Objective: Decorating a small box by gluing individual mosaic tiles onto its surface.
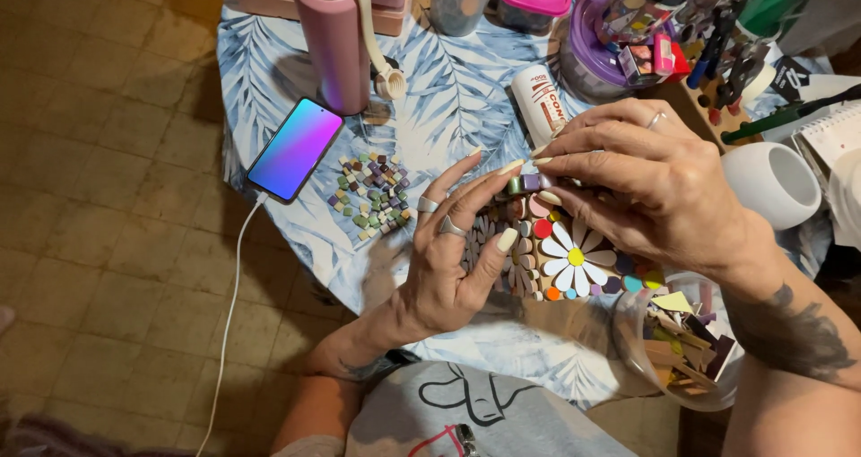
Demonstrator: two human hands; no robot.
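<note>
In the head view, a mosaic piece set with white daisies and coloured dots is held over the near edge of the leaf-print tablecloth. It is cradled from the side by the left hand, whose fingers are curled around its rim. A small purple tile is pinched at the piece's upper edge between the fingertips of the right hand — the hand is closed narrowly on it. The step in hand is judged to be the seating of this tile among those already laid; a steady press and a square alignment with its neighbours are called for next. A heap of loose tiles lies near, beside a phone, and a clear bowl of offcuts stands below the right wrist.
</note>
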